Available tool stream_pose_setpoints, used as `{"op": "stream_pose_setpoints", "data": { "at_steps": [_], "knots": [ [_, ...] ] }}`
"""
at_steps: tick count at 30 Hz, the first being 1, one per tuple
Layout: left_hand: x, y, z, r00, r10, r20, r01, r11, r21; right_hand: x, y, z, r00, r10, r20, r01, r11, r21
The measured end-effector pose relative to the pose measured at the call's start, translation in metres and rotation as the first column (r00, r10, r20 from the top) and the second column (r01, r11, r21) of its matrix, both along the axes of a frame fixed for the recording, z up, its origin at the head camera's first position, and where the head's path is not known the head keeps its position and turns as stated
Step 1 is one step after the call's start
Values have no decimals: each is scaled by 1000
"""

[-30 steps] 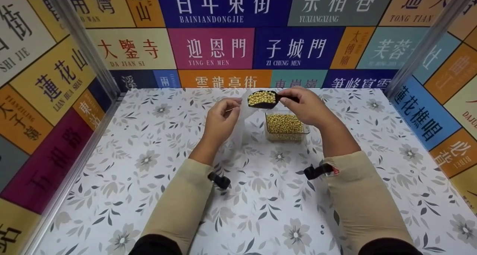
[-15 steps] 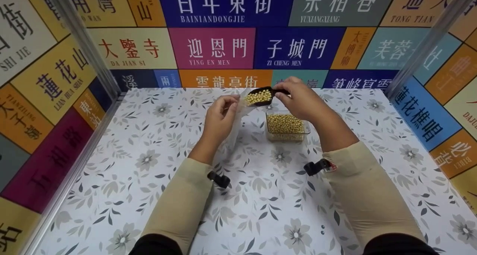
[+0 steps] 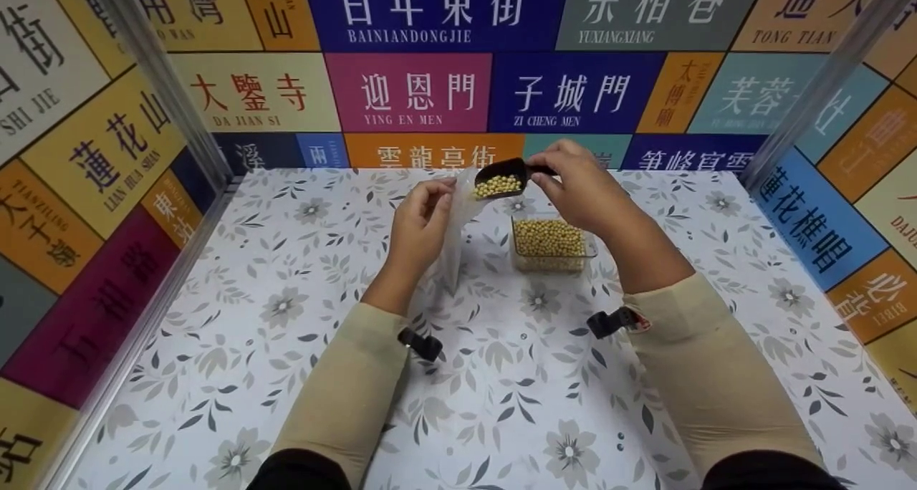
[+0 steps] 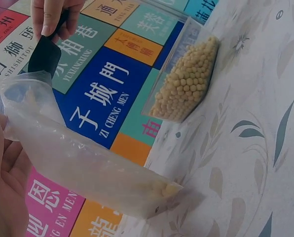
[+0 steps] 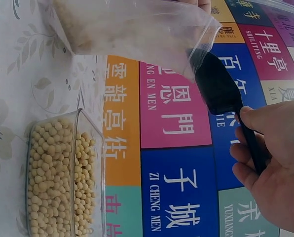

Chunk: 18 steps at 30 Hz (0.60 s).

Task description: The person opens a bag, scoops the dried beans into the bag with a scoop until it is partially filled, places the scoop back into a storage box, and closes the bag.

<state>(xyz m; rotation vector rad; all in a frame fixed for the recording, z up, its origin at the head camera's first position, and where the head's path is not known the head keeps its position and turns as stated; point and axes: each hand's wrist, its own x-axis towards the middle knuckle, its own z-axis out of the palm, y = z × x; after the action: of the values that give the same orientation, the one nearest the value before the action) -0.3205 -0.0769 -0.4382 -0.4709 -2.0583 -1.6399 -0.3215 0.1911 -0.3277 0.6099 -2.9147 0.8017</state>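
In the head view my left hand [image 3: 418, 221] holds a translucent plastic bag [image 3: 451, 250] near its mouth, and the bag hangs over the table. My right hand [image 3: 582, 188] grips the handle of a black scoop [image 3: 511, 167], level with the bag's top. Yellow soybeans [image 3: 496, 186] lie in the scoop, whose lip sits at the bag's mouth. A few beans [image 4: 163, 189] show through the bag's bottom corner in the left wrist view. The scoop [image 5: 217, 83] tilts into the bag [image 5: 132, 32] in the right wrist view. Part of the left hand is hidden there.
Below the right hand a clear rectangular container [image 3: 589, 250] full of soybeans [image 3: 548, 237] stands on the floral tablecloth [image 3: 501, 404]. Panels with printed signs [image 3: 415, 92] wall the table at the back and both sides.
The scoop has moved left and tipped down into the bag's mouth, and fewer beans show in it. My right hand has risen slightly. The left hand has barely shifted.
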Motion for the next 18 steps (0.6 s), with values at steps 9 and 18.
{"op": "stream_pose_setpoints", "data": {
  "at_steps": [9,18],
  "knots": [
    [1,-2,1,1000,19,-4,-19,1000,18,3,-2,-1,993,14,-120,-7,998,57],
    [2,-3,5,998,57,14,-57,997,46,8,-3,2,982,20,-188,-6,997,72]
  ]
}}
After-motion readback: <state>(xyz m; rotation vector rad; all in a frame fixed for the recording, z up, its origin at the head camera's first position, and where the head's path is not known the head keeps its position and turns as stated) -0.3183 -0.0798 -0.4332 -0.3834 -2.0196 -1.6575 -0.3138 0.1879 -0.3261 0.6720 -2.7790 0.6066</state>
